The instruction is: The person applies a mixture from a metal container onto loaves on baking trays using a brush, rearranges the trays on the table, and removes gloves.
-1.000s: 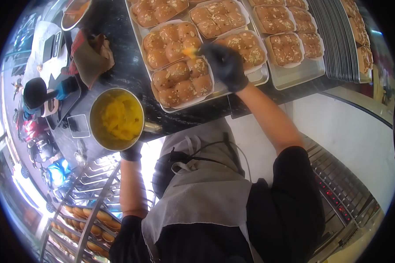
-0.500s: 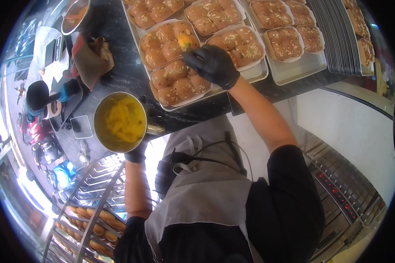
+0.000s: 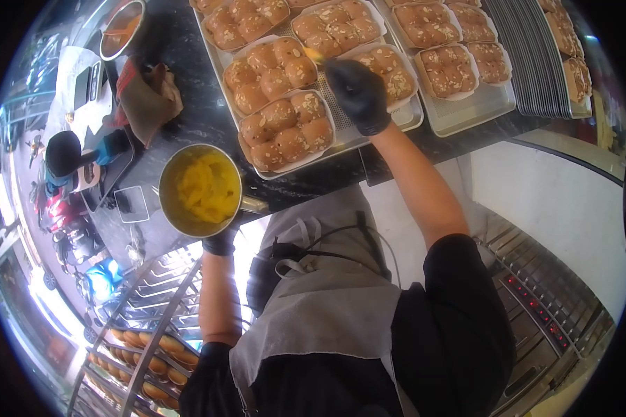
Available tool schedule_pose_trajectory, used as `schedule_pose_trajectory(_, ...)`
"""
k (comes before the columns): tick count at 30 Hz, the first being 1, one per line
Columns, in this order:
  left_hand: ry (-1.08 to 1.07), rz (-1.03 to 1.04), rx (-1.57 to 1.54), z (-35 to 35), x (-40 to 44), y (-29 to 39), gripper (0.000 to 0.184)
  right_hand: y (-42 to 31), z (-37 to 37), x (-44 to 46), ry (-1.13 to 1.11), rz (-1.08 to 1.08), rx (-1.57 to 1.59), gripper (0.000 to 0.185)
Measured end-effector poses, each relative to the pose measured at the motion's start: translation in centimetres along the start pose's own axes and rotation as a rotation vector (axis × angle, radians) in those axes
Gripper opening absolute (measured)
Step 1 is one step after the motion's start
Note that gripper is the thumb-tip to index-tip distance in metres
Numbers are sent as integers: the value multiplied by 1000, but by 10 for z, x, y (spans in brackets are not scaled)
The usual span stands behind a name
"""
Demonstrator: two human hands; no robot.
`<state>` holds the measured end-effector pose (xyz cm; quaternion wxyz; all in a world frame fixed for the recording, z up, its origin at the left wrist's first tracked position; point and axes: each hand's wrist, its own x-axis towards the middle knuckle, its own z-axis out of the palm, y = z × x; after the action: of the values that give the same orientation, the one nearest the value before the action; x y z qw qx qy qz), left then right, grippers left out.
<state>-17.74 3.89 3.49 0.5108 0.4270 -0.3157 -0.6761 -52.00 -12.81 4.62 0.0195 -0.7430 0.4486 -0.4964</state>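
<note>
My left hand [image 3: 220, 243], in a black glove, holds up a metal saucepan [image 3: 239, 182] from below, its fingers mostly hidden behind the pan. Inside lies a yellow, glossy, lumpy mixture [image 3: 205, 187]. My black-gloved right hand [image 3: 359, 96] is closed around what looks like a pastry brush [image 3: 314, 55], of which only the yellow-orange tip shows. That tip is over the gap between clusters of glossy brown buns. Nearest are a bun cluster with almond flakes [image 3: 271, 73], another in front [image 3: 289, 132] and a third partly behind the hand [image 3: 395, 73], all in paper liners.
A metal tray [image 3: 341, 142] carries these buns on the dark marble counter [image 3: 188, 76]. Right of it are another bun tray [image 3: 466, 124] and a stack of trays [image 3: 553, 69]. At left lie a bowl [image 3: 122, 31], a scale [image 3: 89, 83] and a cloth [image 3: 146, 104]. Below stands a bread rack [image 3: 146, 333].
My right hand has moved right and slightly up with the brush, off the left bun clusters. The saucepan has shifted slightly right in my left hand.
</note>
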Motion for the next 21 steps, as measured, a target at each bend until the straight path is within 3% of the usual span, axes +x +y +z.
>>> schedule_pose_trajectory(1,40,-12,214,-5,0,-7,77,-1,-5,3,-167,-171,-44,27)
schedule_pose_trajectory(2,80,-22,429,-9,-1,-13,77,-4,-9,0,-167,-168,-48,27)
schedule_pose_trajectory(3,76,-24,429,-10,0,-16,77,-11,-12,-4,-306,-196,-67,28)
schedule_pose_trajectory(4,20,-33,64,-11,3,-17,71,-18,-14,-8,-442,-228,-85,28)
schedule_pose_trajectory(5,-35,-35,-303,-13,6,-17,70,-24,-17,-14,-329,-200,-18,25)
schedule_pose_trajectory(6,-30,-25,-306,-10,7,-17,70,-46,-30,-4,-292,-15,162,25)
schedule_pose_trajectory(8,71,87,103,3,2,-14,67,-98,-45,7,-116,291,549,21)
schedule_pose_trajectory(9,75,91,98,11,3,-10,67,-120,-41,10,28,403,752,19)
schedule_pose_trajectory(11,-57,-99,-585,24,4,-3,65,-153,-59,45,-298,316,728,13)
schedule_pose_trajectory(12,-57,-96,-590,17,3,-10,65,-159,-50,42,-302,313,726,13)
schedule_pose_trajectory(14,-61,-76,-510,-3,1,-31,63,-168,-31,31,-646,-229,170,13)
schedule_pose_trajectory(15,-60,-165,-778,2,1,-26,65,-172,-33,31,-651,-233,168,13)
schedule_pose_trajectory(17,-25,-178,-779,-2,0,-38,66,-182,-36,31,-663,-65,411,17)
schedule_pose_trajectory(18,13,-197,-773,-7,-1,-48,66,-183,-38,35,-670,-66,414,17)
schedule_pose_trajectory(20,104,-233,-760,-18,-12,-65,67,-184,-42,41,-642,184,374,16)
schedule_pose_trajectory(21,152,-245,-754,-23,-16,-68,67,-186,-39,36,-654,178,387,16)
